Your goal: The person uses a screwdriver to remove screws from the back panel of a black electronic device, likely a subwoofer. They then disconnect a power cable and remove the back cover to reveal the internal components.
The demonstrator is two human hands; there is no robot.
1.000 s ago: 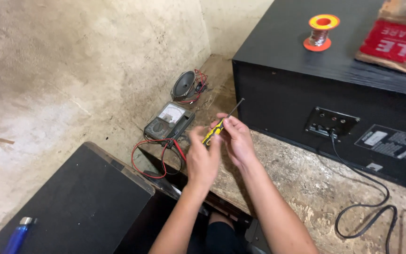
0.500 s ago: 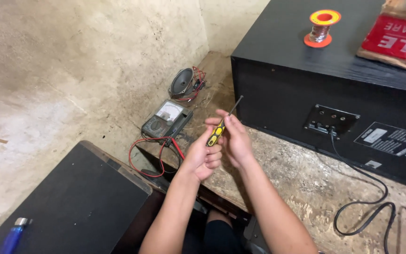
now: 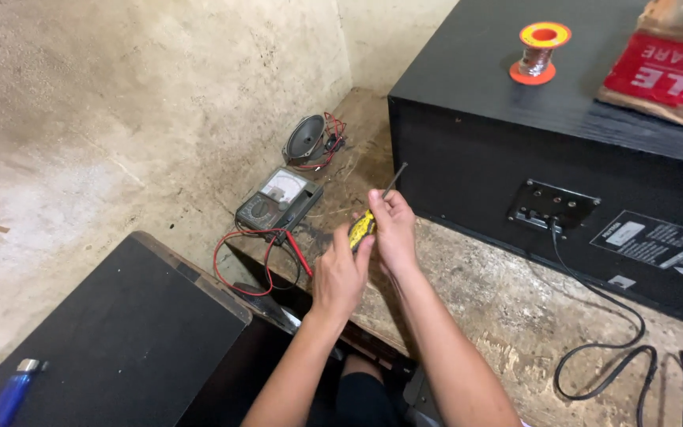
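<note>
Beside multimeter [image 3: 277, 199], both hands grasp yellow screwdriver [image 3: 364, 224]: left hand [image 3: 341, 273], right hand [image 3: 394, 229].

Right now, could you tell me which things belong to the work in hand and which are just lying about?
In hand:
- yellow-and-black-handled screwdriver, gripped by both the left hand and the right hand

Lying about:
- analogue multimeter with red and black leads
- small round loose speaker
- orange solder spool
- blue lighter
- large black speaker cabinet
</note>
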